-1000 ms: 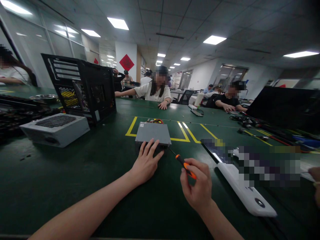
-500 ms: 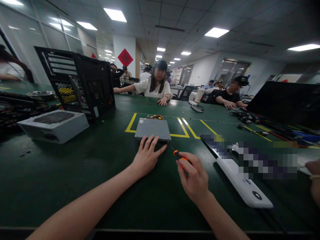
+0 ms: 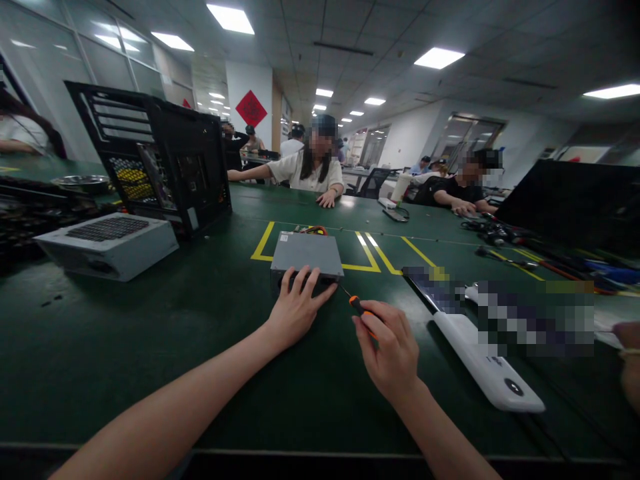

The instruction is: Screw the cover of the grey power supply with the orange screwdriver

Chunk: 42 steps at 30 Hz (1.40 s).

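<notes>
A grey computer power supply [image 3: 307,252] lies on the green table in front of me, with coloured wires [image 3: 316,231] at its far side. My left hand [image 3: 296,308] grips its near edge, fingertips over the top and thumb stretched along the front face toward the right corner. In my right hand [image 3: 389,343], closed round its handle, is an orange-and-black screwdriver [image 3: 356,305]. The thin shaft points up and left at the supply's near right corner. Whether the tip touches a screw is too small to tell.
On the left stand a second power supply [image 3: 113,250] and an open black computer case [image 3: 193,167]. A white handheld device [image 3: 487,360] lies to the right, with cables and tools [image 3: 505,257] beyond. A person [image 3: 320,167] sits opposite. Yellow tape [image 3: 263,241] marks the table.
The view has shifted slightly. My left hand stays on the power supply. My right hand still holds the screwdriver, its tip at the same corner.
</notes>
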Motion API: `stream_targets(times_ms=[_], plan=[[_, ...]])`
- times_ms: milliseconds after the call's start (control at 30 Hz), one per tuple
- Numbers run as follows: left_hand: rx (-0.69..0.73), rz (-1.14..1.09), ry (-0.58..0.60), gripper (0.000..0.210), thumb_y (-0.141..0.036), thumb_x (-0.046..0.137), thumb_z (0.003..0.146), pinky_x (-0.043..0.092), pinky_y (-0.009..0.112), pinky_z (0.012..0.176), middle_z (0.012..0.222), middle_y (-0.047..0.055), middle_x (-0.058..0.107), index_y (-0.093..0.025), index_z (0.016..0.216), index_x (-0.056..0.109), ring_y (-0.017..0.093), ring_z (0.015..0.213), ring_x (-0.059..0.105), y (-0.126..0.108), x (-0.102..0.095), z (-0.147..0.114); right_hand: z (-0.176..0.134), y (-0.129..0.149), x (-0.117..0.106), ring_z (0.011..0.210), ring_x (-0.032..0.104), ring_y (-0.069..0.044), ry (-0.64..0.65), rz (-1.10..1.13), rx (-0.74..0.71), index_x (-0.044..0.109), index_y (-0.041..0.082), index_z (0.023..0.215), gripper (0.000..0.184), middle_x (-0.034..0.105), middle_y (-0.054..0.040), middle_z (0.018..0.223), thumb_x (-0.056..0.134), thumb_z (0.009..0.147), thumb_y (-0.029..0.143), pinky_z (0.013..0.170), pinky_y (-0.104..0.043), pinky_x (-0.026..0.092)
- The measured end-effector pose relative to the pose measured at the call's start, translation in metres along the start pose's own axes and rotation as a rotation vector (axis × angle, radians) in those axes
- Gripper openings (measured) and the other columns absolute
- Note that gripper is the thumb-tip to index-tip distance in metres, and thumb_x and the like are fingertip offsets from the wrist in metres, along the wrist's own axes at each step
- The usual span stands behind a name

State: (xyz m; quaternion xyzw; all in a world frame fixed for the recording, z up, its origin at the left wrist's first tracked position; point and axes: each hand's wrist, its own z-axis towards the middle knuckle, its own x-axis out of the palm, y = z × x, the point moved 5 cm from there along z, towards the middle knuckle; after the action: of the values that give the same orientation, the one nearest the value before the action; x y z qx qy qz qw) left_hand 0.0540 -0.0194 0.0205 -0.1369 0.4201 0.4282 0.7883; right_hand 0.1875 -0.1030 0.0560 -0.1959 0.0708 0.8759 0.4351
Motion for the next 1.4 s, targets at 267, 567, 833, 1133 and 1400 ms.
stream_targets(times_ms=[267,567,833,1133,1400], plan=[[-0.008,0.005,-0.002,0.056,-0.013,0.048,0.080,0.022,0.056,0.102,0.133,0.012,0.035,-0.033,0.132,0.040,0.033,0.125,0.029,0.000,0.000,0.001,-0.003,-0.004,-0.001,0.092,0.057,-0.021,-0.021,-0.031,0.050,0.046,0.024,0.110,0.041,0.054,-0.0082,0.104,0.058,0.075,0.007,0.071,-0.037,0.055],[0.009,0.032,0.013,0.056,-0.013,0.046,0.081,0.023,0.056,0.101,0.133,0.012,0.035,-0.033,0.133,0.038,0.033,0.124,0.029,0.000,-0.001,0.001,-0.005,-0.005,0.003,0.100,0.056,-0.021,0.033,0.068,0.059,0.045,0.023,0.110,0.041,0.052,-0.0095,0.109,0.055,0.076,0.003,0.075,-0.036,0.056],[0.001,0.043,0.054,0.057,-0.017,0.049,0.082,0.020,0.055,0.102,0.135,0.011,0.033,-0.035,0.134,0.036,0.033,0.126,0.027,0.002,0.002,0.002,0.001,-0.015,-0.018,0.081,0.062,-0.017,-0.220,0.188,0.232,0.050,0.021,0.096,0.031,0.061,-0.0030,0.087,0.060,0.071,0.005,0.071,-0.035,0.052],[0.003,0.012,0.099,0.052,-0.020,0.052,0.081,0.026,0.052,0.098,0.138,0.014,0.031,-0.034,0.131,0.041,0.035,0.129,0.025,0.000,-0.006,0.000,-0.005,-0.076,0.038,0.041,0.043,-0.002,-0.078,0.817,1.214,0.045,0.023,0.098,0.029,0.055,0.0043,0.090,0.058,0.073,0.032,0.038,-0.018,0.034],[-0.015,-0.070,0.181,0.049,-0.025,0.048,0.085,0.030,0.053,0.097,0.139,0.013,0.032,-0.034,0.132,0.039,0.035,0.130,0.026,-0.005,-0.032,-0.012,0.014,-0.110,0.130,0.057,0.058,-0.010,0.115,1.002,1.287,0.050,0.022,0.111,0.054,0.064,-0.0021,0.093,0.065,0.066,0.048,0.052,-0.022,0.046]])
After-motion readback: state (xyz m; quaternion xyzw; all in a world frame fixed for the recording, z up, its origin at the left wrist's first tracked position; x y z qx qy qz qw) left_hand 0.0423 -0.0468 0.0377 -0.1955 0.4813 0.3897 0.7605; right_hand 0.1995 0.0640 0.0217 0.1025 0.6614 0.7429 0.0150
